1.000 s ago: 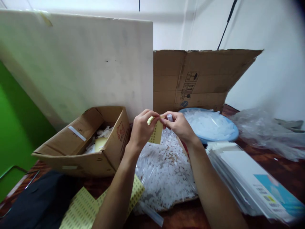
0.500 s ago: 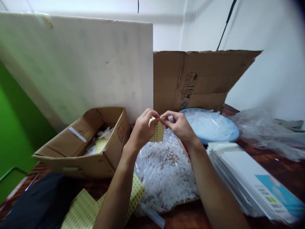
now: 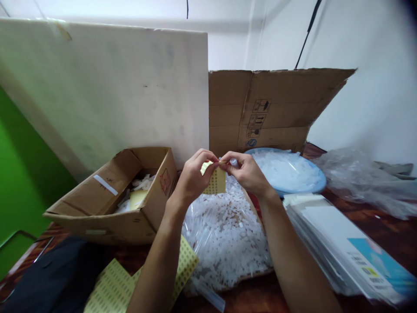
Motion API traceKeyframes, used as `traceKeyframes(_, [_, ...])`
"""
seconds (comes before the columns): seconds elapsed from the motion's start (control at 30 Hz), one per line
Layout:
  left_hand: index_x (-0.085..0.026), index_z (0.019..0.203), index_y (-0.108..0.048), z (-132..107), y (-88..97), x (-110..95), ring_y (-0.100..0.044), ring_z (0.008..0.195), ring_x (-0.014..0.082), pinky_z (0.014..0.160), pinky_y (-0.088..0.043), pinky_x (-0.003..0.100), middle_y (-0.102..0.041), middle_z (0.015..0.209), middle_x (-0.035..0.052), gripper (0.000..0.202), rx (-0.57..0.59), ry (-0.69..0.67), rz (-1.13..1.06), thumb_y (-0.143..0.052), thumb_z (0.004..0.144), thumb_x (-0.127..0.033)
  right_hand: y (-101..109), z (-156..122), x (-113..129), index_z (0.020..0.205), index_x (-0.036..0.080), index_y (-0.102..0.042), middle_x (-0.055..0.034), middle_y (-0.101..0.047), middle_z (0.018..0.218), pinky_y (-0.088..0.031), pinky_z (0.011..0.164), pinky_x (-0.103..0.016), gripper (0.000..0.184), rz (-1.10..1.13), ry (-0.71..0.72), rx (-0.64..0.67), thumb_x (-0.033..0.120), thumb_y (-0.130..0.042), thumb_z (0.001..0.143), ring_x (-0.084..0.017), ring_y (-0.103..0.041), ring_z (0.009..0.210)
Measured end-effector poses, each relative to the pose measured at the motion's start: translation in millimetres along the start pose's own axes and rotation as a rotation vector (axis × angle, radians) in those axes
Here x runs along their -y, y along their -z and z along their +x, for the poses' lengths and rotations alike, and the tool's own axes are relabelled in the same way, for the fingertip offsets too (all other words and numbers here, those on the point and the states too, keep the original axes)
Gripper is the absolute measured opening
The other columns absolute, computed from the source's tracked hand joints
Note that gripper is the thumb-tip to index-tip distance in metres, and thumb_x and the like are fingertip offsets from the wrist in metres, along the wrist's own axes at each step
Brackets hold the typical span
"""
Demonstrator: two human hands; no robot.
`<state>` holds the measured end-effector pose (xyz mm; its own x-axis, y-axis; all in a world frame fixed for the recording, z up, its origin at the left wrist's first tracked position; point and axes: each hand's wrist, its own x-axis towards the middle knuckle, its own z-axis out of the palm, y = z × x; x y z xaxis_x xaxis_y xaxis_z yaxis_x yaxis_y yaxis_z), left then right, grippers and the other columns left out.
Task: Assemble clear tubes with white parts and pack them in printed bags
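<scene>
between two hands, one yellow sheet

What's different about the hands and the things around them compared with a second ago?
Only a little: the lower end of the yellow sheet has swung slightly right and up. Nothing was visibly picked up or let go. The left hand and right hand still meet at its top, and the open box and blue basin stayed put.

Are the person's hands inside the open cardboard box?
No: the left hand and right hand meet by a yellow sheet, right of the open cardboard box.
</scene>
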<state>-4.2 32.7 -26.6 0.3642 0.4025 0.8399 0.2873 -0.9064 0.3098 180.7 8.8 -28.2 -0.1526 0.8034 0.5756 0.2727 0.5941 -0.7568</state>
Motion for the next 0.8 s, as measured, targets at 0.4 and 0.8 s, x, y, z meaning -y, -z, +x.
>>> traceKeyframes(0.4, [-0.019, 0.095, -0.066, 0, -0.3, -1, -0.068, 0.089, 0.0166, 0.082, -0.056, 0.031, -0.07, 0.094, 0.0041, 0.004, -0.033, -0.007, -0.012, -0.068, 0.095, -0.016, 3, -1, 4, 0.085, 0.019, -0.074, -0.0023, -0.069, 0.081, -0.042, 0.066, -0.03, 0.024, 0.009, 0.018, 0.006, 0.042, -0.07, 0.093, -0.017, -0.056, 0.073])
traceKeyframes(0.8, [-0.019, 0.092, -0.067, -1, -14.5, -6, -0.069, 0.085, 0.0159, 0.079, -0.057, 0.03, -0.069, 0.091, 0.0031, 0.007, -0.196, -0.023, 0.102, -0.066, 0.095, -0.013, -3, 1, 1, 0.085, 0.019, -0.073, -0.0005, -0.063, 0.074, -0.039, 0.06, -0.029, 0.028, -0.032, 0.011, -0.08, 0.046, -0.069, 0.093, -0.015, -0.051, 0.063])
